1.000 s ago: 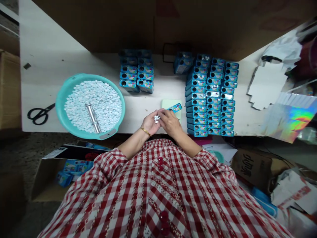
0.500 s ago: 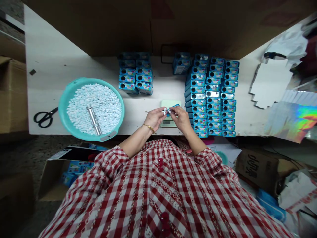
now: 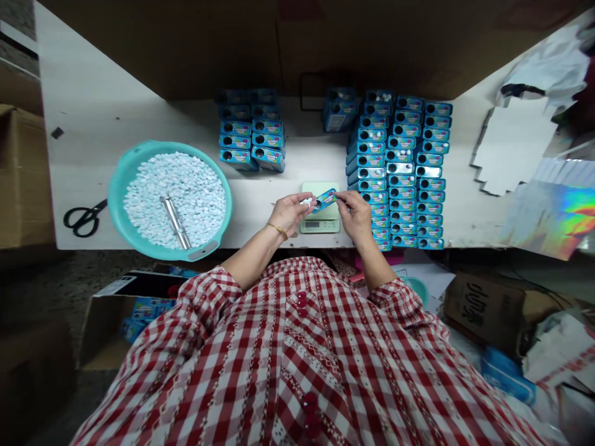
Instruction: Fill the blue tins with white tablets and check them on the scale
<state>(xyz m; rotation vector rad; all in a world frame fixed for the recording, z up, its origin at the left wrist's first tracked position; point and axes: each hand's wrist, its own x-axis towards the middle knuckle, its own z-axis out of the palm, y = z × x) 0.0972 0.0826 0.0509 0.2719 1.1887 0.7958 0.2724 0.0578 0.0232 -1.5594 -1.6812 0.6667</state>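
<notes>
A small blue tin (image 3: pixel 326 199) with a dark round opening and printed lettering is over the pale green kitchen scale (image 3: pixel 320 227), turned at a slant. Several white candies (image 3: pixel 307 202) show between the closed fingertips of my left hand (image 3: pixel 292 214), right at the tin's left end. My right hand (image 3: pixel 356 214) pinches the tin's right end between thumb and fingers. To the left stands a turquoise basin (image 3: pixel 116 204) heaped with white candies (image 3: pixel 199 186), and a shiny metal cylinder (image 3: pixel 174 222) lies on top of them.
Rows of blue tins (image 3: pixel 402 192) stand close by on the right, some with white candies on their tops. Another group of tins (image 3: pixel 251 136) is at the back left. Black-handled scissors (image 3: pixel 83 220) lie beside the basin. A large cardboard box (image 3: pixel 223 49) overhangs the table's back.
My right hand has shifted right, from over the tin to its right end, so the tin's top shows. My left hand stays at the tin's left end with the candies.
</notes>
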